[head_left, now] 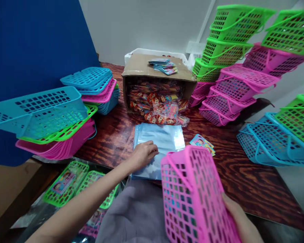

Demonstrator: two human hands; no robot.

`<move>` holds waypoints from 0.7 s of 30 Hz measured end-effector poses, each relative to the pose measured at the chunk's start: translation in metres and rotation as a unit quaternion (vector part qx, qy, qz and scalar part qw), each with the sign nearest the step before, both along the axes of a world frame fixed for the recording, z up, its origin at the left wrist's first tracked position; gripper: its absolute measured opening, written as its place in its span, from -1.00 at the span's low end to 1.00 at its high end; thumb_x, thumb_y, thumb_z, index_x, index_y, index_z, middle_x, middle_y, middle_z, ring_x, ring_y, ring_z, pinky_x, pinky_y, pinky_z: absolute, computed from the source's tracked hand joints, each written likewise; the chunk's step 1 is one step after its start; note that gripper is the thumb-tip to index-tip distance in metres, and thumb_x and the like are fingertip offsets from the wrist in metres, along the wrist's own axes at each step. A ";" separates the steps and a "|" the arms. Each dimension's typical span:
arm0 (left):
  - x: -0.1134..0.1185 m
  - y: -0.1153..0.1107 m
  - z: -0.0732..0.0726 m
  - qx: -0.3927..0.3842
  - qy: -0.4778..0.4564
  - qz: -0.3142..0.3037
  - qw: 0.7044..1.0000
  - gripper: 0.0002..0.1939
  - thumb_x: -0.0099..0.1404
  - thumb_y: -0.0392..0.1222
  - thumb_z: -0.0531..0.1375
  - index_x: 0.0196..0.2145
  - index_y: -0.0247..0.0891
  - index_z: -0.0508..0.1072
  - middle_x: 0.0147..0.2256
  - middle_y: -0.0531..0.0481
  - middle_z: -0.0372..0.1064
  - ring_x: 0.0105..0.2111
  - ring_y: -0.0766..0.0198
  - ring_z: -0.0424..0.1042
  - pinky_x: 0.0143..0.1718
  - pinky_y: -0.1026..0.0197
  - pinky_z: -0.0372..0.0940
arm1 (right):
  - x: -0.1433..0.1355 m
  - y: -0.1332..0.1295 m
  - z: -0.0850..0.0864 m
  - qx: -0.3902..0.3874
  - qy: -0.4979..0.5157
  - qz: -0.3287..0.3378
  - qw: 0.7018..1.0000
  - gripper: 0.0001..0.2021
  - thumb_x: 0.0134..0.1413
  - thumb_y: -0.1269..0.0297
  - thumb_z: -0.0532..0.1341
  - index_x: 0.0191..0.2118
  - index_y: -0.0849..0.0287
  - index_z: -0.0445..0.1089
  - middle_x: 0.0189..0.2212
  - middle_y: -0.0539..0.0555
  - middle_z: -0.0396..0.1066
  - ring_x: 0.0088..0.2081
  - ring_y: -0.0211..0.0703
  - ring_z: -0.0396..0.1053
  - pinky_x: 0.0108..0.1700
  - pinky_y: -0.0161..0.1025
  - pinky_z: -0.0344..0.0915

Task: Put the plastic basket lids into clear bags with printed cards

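A pink lidded basket is tilted on its side at the lower right, with items dimly visible through its holes. My right hand grips its right side, the fingers partly hidden behind it. My left hand rests over a stack of clear plastic bags at the table's front edge, its fingers curled together; whether a bag is pinched in them is too small to tell. Beyond the bags, a cardboard box lies open towards me, full of small wrapped packets. A few printed cards lie right of the bags.
Nested blue, green and pink baskets stand at the left. Stacked filled baskets rise at the back right, with blue ones near the right edge. Below the table's left front are green-lidded baskets. More cards lie on the box.
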State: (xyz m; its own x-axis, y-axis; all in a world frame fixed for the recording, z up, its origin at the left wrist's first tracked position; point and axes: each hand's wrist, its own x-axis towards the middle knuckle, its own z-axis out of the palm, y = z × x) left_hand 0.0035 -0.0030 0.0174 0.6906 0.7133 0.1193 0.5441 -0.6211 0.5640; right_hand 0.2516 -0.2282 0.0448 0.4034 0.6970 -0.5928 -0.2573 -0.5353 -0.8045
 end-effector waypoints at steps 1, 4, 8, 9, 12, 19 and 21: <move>0.000 0.001 0.002 -0.007 -0.005 -0.001 1.000 -0.80 0.38 -0.24 0.12 -0.34 -0.26 0.52 -0.35 0.01 0.39 -0.35 0.30 0.38 -0.31 0.29 0.20 | -0.008 0.006 -0.003 0.006 0.005 0.011 1.000 -0.63 0.17 -0.06 0.27 -0.03 0.04 0.48 0.03 0.10 0.45 0.05 0.08 0.40 0.03 0.00 0.42; -0.002 0.007 0.006 -0.034 -0.023 -0.011 0.999 -0.81 0.34 -0.27 0.13 -0.38 -0.28 0.53 -0.40 0.03 0.39 -0.38 0.31 0.36 -0.34 0.29 0.18 | -0.034 0.021 -0.004 0.025 0.005 0.055 0.998 -0.55 -0.03 -0.17 0.35 -0.16 0.07 0.58 0.01 0.04 0.51 0.10 0.19 0.38 0.09 -0.04 0.39; -0.004 0.021 0.003 -0.073 -0.048 -0.026 0.996 -0.79 0.34 -0.22 0.13 -0.38 -0.30 0.54 -0.43 0.05 0.45 -0.39 0.33 0.38 -0.33 0.32 0.19 | -0.055 0.034 0.004 0.041 0.009 0.121 0.992 -0.39 -0.06 -0.30 0.31 -0.13 0.17 0.59 0.03 0.15 0.49 0.13 0.22 0.36 0.15 0.02 0.33; -0.005 0.025 0.001 -0.081 -0.052 -0.027 0.995 -0.78 0.34 -0.21 0.14 -0.39 -0.31 0.54 -0.44 0.06 0.45 -0.40 0.34 0.38 -0.35 0.33 0.18 | -0.056 0.036 0.004 0.043 0.014 0.135 0.990 -0.38 -0.06 -0.31 0.30 -0.12 0.17 0.59 0.03 0.17 0.49 0.13 0.22 0.37 0.16 0.03 0.31; -0.007 0.030 -0.003 -0.093 -0.062 -0.025 0.993 -0.80 0.32 -0.21 0.17 -0.39 -0.32 0.53 -0.47 0.08 0.44 -0.45 0.36 0.36 -0.39 0.35 0.14 | -0.052 0.036 -0.001 0.042 0.029 0.174 0.983 -0.38 -0.02 -0.27 0.29 -0.07 0.20 0.58 0.02 0.19 0.50 0.15 0.23 0.35 0.24 0.06 0.21; -0.012 0.018 0.002 -0.068 -0.050 -0.028 0.996 -0.86 0.31 -0.24 0.19 -0.37 -0.27 0.53 -0.46 0.09 0.42 -0.44 0.37 0.32 -0.40 0.33 0.06 | -0.040 0.023 -0.007 0.000 0.040 0.092 0.995 -0.39 -0.04 -0.24 0.31 -0.05 0.19 0.57 -0.03 0.18 0.53 0.12 0.23 0.39 0.25 0.04 0.21; -0.011 0.015 0.003 -0.061 -0.044 -0.027 0.997 -0.86 0.31 -0.24 0.18 -0.38 -0.26 0.53 -0.46 0.09 0.42 -0.43 0.36 0.33 -0.40 0.32 0.05 | -0.039 0.019 -0.009 -0.011 0.036 0.074 0.997 -0.38 -0.03 -0.25 0.29 -0.01 0.14 0.56 -0.05 0.15 0.54 0.13 0.25 0.38 0.22 0.07 0.26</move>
State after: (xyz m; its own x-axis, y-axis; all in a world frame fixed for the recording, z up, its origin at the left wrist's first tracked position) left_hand -0.0078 0.0118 0.0206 0.7188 0.6886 0.0959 0.4573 -0.5722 0.6808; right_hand 0.2122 -0.2092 0.0360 0.2529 0.7325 -0.6321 -0.2299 -0.5891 -0.7746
